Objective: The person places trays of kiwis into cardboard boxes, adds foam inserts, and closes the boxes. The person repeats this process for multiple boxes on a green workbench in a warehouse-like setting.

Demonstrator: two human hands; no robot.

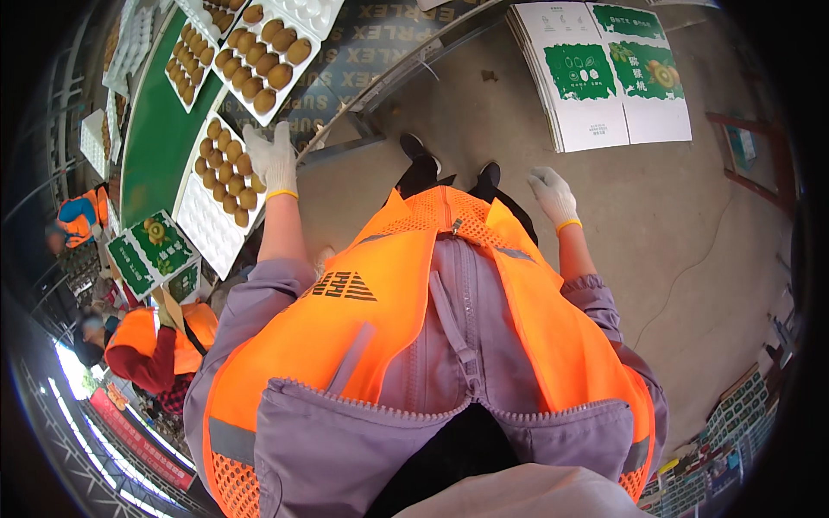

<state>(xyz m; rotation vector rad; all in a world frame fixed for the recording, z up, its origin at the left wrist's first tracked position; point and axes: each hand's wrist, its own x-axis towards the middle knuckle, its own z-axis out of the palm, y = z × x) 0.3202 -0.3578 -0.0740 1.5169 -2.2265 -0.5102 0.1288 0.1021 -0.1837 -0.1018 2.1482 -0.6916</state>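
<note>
My left hand (271,155), in a white knit glove, is at the right edge of a white plastic tray (217,226). Its thumb and fingers are spread, and no object shows between them; whether it touches the tray is unclear. Rows of brown kiwifruit (225,173) fill one half of this tray, while the other half has bare cups. Just beyond the hand lies another white tray (263,118) holding kiwifruit (266,63). My right hand (554,197), also gloved, hangs at my side over the floor with its fingers curled and nothing visible in it.
A green conveyor belt (152,142) runs along the left beside a dark printed board surface (363,45). Flattened kiwifruit cartons (586,120) are stacked at upper right. On the left, a co-worker in an orange vest (133,330) is near a green-and-white carton (155,252). Another person (81,217) stands farther off.
</note>
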